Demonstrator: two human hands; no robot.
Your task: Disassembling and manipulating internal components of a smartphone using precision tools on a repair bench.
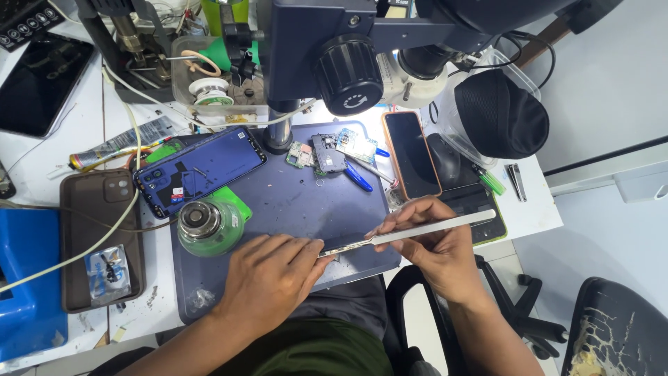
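Head view: the right hand [435,244] is pinching a thin white phone frame [417,232] edge-on, fingers [390,226] closed along it. The left hand [268,275] is steadying the frame's near end, fingers curled together, over the grey mat [306,202] on the surface.

I see a work mat [292,202] on the bench with the microscope [334,49] standing behind it. On the mat's left part lies an opened phone [202,170], and a round jar [205,223] sits just in front of it. Small circuit boards [327,152] lie near the mat's back edge, with another phone [410,154] to their right. Left of the mat lies a phone case [97,237].
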